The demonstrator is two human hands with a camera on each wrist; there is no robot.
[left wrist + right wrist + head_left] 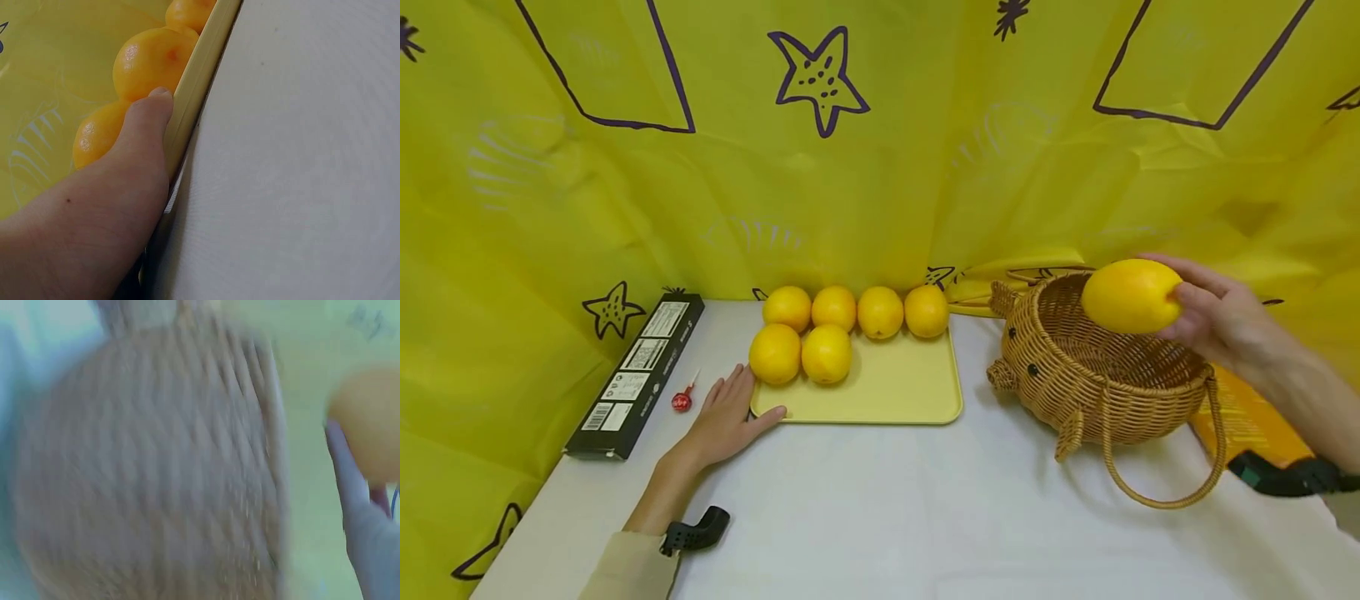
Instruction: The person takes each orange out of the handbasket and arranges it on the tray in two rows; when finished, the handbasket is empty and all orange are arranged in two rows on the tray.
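My right hand (1217,321) holds a yellow orange (1131,296) between thumb and fingers, above the opening of a wicker basket (1067,392) shaped like an animal. The orange (372,425) looks rounder in the right wrist view, which is blurred. My left hand (726,417) lies with straight fingers at the left edge of a pale yellow tray (902,383). Its thumb (150,119) rests along the tray's rim. Several oranges (827,354) stand on the tray, a full row along the back and two in front at the left.
A long black box (636,375) and a red lollipop (682,400) lie left of the tray. The basket's handle (1165,504) hangs down toward the front. An orange packet (1255,417) lies partly behind the basket. A yellow patterned cloth (880,192) hangs behind the table.
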